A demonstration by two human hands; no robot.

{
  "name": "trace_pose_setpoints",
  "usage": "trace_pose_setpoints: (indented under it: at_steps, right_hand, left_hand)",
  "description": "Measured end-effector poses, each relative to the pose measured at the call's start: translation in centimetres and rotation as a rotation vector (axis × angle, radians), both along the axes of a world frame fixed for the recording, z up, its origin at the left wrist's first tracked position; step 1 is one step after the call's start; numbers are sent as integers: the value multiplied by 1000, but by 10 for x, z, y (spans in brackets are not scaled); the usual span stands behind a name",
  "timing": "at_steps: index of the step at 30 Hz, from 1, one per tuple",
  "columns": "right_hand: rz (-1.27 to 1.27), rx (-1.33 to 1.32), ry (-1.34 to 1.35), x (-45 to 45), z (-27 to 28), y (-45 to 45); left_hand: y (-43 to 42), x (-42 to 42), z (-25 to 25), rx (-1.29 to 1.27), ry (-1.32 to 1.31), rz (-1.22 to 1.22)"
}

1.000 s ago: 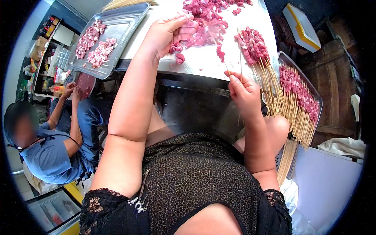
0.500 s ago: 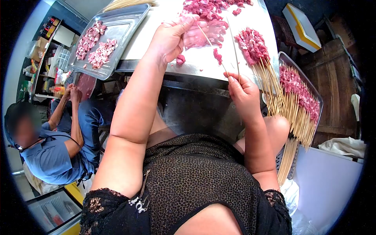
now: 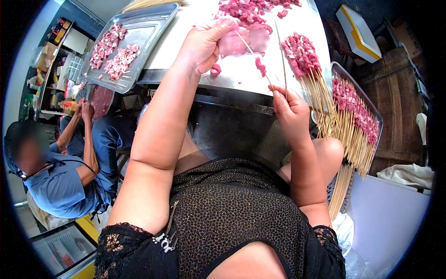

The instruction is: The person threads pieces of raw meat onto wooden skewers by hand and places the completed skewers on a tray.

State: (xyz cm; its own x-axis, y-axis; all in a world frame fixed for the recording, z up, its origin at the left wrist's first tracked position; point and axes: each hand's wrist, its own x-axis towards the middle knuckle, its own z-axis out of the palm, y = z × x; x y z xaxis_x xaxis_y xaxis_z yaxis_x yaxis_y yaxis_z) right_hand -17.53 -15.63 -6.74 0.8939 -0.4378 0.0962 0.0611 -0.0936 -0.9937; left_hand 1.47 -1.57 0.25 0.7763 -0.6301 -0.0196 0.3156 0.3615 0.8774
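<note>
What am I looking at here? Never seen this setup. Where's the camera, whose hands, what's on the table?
No machine here: these are a person's two bare hands. The one camera sits on their head, looking forward and down.

The right hand pinches a thin stick carrying one piece of meat; a second stick rises from that hand too. The left hand is at the first stick's far end; its exact grip is unclear.

The table bears a meat pile and a bundle of loaded skewers, with more skewers further right. A tray at left holds two meat heaps. Another person is at far left.
</note>
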Motion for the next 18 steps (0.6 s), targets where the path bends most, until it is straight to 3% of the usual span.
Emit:
trace_pose_setpoints:
  at_steps: [18]
  right_hand:
    - [-12, 31, -9, 2, 5, 6]
  left_hand:
    - [-12, -16, -12, 75, -92, -40]
